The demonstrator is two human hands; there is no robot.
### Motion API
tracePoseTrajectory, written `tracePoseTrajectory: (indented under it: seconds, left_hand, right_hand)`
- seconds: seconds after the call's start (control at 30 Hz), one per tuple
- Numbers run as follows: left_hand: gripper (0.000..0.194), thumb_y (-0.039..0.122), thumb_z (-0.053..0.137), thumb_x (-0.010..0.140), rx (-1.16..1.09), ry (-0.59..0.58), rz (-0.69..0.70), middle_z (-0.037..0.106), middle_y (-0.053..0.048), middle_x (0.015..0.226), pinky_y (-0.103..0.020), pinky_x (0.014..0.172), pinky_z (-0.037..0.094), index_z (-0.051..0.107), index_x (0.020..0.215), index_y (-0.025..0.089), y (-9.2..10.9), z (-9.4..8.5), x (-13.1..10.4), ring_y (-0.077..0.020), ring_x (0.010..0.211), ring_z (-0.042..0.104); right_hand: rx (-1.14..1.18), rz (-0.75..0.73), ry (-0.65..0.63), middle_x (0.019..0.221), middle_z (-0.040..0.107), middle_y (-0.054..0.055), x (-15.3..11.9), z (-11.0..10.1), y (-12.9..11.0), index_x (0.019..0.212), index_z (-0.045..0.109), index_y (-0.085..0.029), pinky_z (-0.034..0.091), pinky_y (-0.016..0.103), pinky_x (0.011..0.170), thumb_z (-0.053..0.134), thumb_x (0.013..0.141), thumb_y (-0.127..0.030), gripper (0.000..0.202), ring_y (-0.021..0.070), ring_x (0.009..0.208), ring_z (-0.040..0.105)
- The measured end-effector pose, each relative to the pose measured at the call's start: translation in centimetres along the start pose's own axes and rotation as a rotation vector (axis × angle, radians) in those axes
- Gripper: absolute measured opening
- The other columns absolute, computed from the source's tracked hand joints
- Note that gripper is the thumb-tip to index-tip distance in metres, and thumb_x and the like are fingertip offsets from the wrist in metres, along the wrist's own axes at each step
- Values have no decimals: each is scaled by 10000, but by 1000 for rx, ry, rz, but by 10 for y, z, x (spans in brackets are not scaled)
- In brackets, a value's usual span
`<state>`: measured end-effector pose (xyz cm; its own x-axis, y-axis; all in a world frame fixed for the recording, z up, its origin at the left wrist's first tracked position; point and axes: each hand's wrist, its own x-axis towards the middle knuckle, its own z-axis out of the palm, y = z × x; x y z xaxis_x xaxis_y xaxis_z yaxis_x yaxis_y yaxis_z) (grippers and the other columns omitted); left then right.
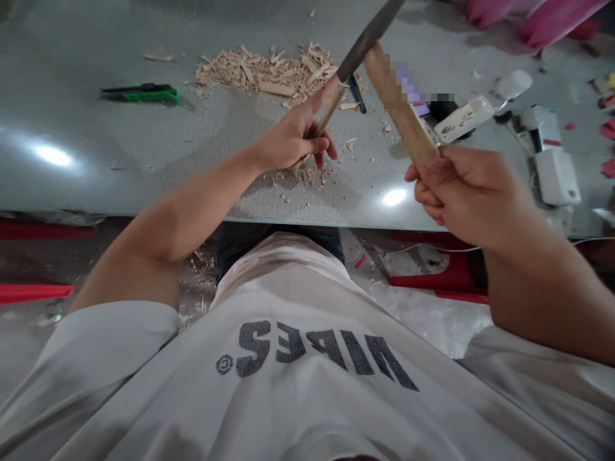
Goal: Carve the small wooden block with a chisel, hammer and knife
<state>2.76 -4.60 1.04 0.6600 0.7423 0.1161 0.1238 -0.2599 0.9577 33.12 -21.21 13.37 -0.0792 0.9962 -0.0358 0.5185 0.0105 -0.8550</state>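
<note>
My left hand [300,136] is closed around a thin wooden stick [331,110], which slants up to the right from its fingers. Its index finger stretches up toward the lower end of a dark metal blade [368,45]. In my right hand [466,192] is the flat, pale wooden handle [408,121] of a bladed tool. The blade lies crosswise at the handle's top and appears joined to it. A heap of wood shavings [269,73] lies beyond my left hand, and finer chips are scattered beneath it.
A green and black utility knife [144,93] lies at left on the grey table [144,166]. Beside the shavings is a blue pen-like object [356,94]. To the right are a white bottle [464,120], a white box-shaped device [557,176] and pink fabric [552,22].
</note>
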Motion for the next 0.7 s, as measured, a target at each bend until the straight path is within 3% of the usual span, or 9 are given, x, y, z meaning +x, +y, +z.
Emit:
tracePoseTrajectory:
  seconds: [0.13, 0.23, 0.33, 0.43, 0.57, 0.7]
  left_hand:
    - [1237, 164, 760, 1172, -47, 41, 30, 889, -40, 1110, -267, 881, 671, 21, 2157, 279, -1, 1, -1, -370, 1293, 963]
    - [1195, 131, 727, 1198, -66, 19, 43, 886, -45, 1109, -259, 858, 648, 33, 2159, 279, -2, 2, -1, -359, 1249, 971]
    - [1197, 52, 664, 1167, -105, 51, 49, 857, -25, 1008, -247, 851, 653, 21, 2158, 242, -4, 4, 2, -334, 1201, 976]
    - [1190, 74, 671, 1177, -118, 49, 53, 860, -23, 1000, -243, 863, 664, 22, 2159, 249, -5, 4, 4, -338, 1197, 974]
    - [1221, 143, 764, 1185, -117, 35, 38, 893, -28, 1005, -250, 850, 670, 37, 2158, 265, -2, 2, 2, -334, 1154, 973]
    - [1174, 158, 773, 1167, -153, 75, 55, 910, -73, 981, -257, 804, 660, 117, 2140, 136, 2, 3, -1, -329, 1067, 969]
  right_hand:
    - [42, -84, 112, 682, 522, -42, -5, -4, -10, 1006, 771, -289, 329, 338, 453, 930, 949, -1098, 827, 156, 523, 417]
    - [143, -207, 200, 662, 471, -49, -4, 0, -9, 979, 736, -314, 322, 372, 446, 977, 894, -1097, 824, 181, 522, 388]
    - [88, -119, 115, 651, 481, -53, -3, 3, -2, 981, 700, -321, 297, 357, 415, 922, 882, -1155, 869, 170, 500, 384]
    - [-74, -12, -36, 655, 512, -47, -5, 0, 0, 1006, 737, -290, 291, 323, 399, 845, 979, -1150, 867, 144, 484, 398]
    - [-128, -39, -34, 692, 533, -47, -9, -3, -7, 1048, 756, -253, 323, 297, 445, 797, 1103, -1068, 817, 120, 510, 435]
    - [-123, -60, -52, 690, 561, -41, -8, -1, -7, 1016, 750, -263, 338, 299, 454, 823, 1129, -1011, 760, 126, 513, 453]
